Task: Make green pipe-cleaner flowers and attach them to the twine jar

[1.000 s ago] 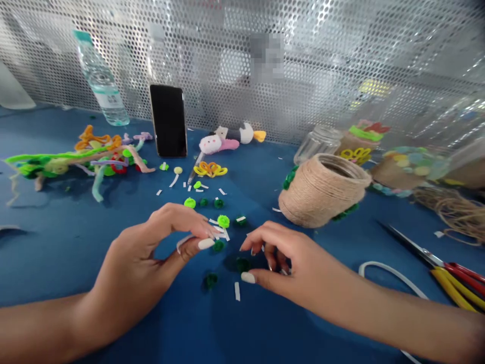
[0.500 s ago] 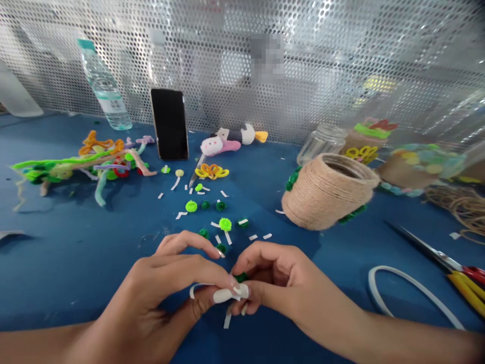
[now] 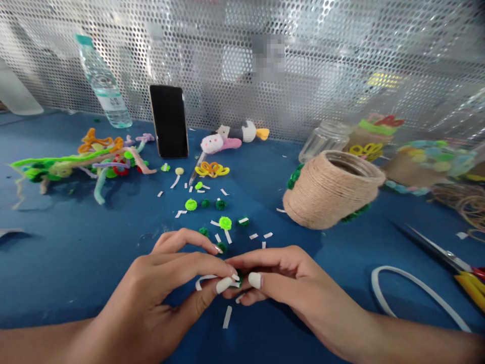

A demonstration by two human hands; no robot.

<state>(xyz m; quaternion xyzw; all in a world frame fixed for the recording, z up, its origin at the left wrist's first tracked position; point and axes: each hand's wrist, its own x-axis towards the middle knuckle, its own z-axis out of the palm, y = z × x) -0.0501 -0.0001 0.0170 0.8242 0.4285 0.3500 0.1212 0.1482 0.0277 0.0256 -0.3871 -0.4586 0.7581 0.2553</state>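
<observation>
Between thumb and index finger, my left hand pinches a thin white strip, perhaps tape, its curled end sticking out leftward. The strip's other end meets a small dark green fuzzy piece, mostly hidden among the fingers. My right hand curls its fingers around that green piece from behind and below, its thumb raised off it. Beyond the fingertips lie a bright green fuzzy coil and a dark green coil with a white scrap on it. A loose white scrap lies just below the hands.
A twine-wrapped jar lies tilted at right, near scissors and a white band. Tangled pipe cleaners lie at left. Behind stand a phone and water bottle, before a perforated metal screen.
My right thumb has lifted away from the strip and green piece, and the right fingers have straightened somewhat. My left hand keeps its pinch. A small white scrap now shows just beyond my right hand.
</observation>
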